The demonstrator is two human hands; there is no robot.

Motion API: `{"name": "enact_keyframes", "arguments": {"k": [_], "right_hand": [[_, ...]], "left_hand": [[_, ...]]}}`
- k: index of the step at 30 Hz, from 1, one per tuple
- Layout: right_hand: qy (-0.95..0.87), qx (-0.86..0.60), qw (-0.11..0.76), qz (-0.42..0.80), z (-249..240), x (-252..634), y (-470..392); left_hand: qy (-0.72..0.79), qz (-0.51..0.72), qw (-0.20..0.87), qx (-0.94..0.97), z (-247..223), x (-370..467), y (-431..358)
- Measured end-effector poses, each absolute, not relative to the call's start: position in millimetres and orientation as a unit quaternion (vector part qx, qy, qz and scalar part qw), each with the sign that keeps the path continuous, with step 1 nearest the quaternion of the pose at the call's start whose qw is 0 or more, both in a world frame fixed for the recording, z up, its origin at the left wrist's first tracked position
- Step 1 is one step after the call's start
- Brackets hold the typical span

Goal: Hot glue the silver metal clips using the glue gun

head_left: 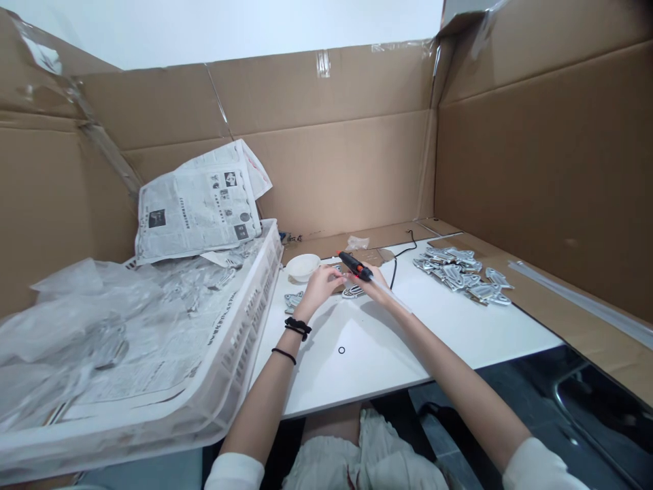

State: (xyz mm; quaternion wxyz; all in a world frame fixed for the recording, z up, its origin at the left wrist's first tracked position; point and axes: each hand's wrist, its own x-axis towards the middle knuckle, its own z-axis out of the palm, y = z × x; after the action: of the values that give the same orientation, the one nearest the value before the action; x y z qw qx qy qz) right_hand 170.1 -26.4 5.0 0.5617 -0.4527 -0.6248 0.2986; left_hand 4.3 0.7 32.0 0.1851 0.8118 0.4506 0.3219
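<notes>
My right hand point(376, 284) is wrapped round a black and orange hot glue gun point(356, 266), with a clear glue stick point(398, 299) poking out of its back end. Close beside it, my left hand point(321, 288) has its fingers pinched together; whatever they hold is too small to make out. A flat black-and-white piece point(352, 292) lies on the white tabletop point(326, 374) just below the hands. More small printed pieces point(292, 301) are left of my left hand, near a white round dish point(303, 267).
To the right is a pile of flat printed pieces point(459, 273). A white plastic crate point(239, 354) with newspaper point(201, 204) and bagged pieces fills the left side. A small black ring point(341, 350) lies in front. Cardboard walls point(337, 163) enclose the table; a black cord point(395, 269) runs behind.
</notes>
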Motion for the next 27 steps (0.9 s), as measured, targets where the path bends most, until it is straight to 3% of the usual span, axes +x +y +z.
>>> {"name": "enact_keyframes", "arguments": {"k": [5, 17, 22, 27], "right_hand": [[-0.685, -0.41, 0.537, 0.272, -1, 172, -22], [-0.648, -0.494, 0.469, 0.34, 20, 186, -33], [-0.625, -0.48, 0.528, 0.316, 17, 180, -30], [-0.57, -0.457, 0.602, 0.321, 9, 173, -28]], "left_hand": [[0.412, 0.342, 0.267, 0.801, 14, 4, 6], [0.371, 0.354, 0.457, 0.726, 16, 10, -5], [0.342, 0.401, 0.547, 0.651, 18, 13, -13], [0.309, 0.43, 0.507, 0.68, 13, 20, -17]]}}
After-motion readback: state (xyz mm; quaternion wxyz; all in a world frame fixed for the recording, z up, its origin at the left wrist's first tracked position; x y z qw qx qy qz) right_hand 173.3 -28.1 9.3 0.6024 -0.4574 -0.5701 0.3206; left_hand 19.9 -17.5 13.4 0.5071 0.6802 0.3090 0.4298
